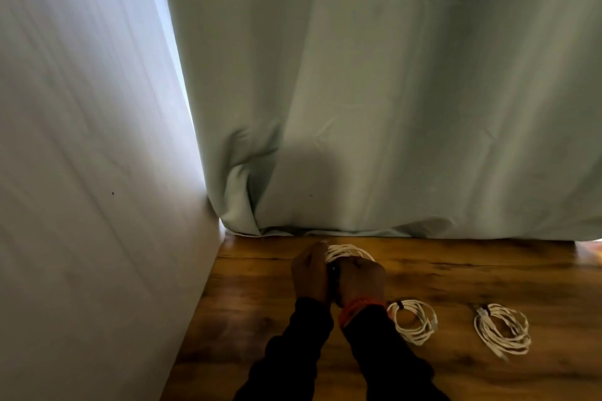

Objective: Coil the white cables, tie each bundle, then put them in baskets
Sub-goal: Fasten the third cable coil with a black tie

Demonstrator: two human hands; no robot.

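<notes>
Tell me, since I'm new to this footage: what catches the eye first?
A large pale green curtain fills most of the view. Low at center, the left hand and right hand grip a white cable coil above the wooden table; two tied coils lie to their right.

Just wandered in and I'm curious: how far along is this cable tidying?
Two coiled white cable bundles lie tied on the wooden table. The left hand and right hand grip a third white coil, apparently fastening a dark tie. Left: finishing that tie and putting all three in baskets, none of which are visible.
</notes>
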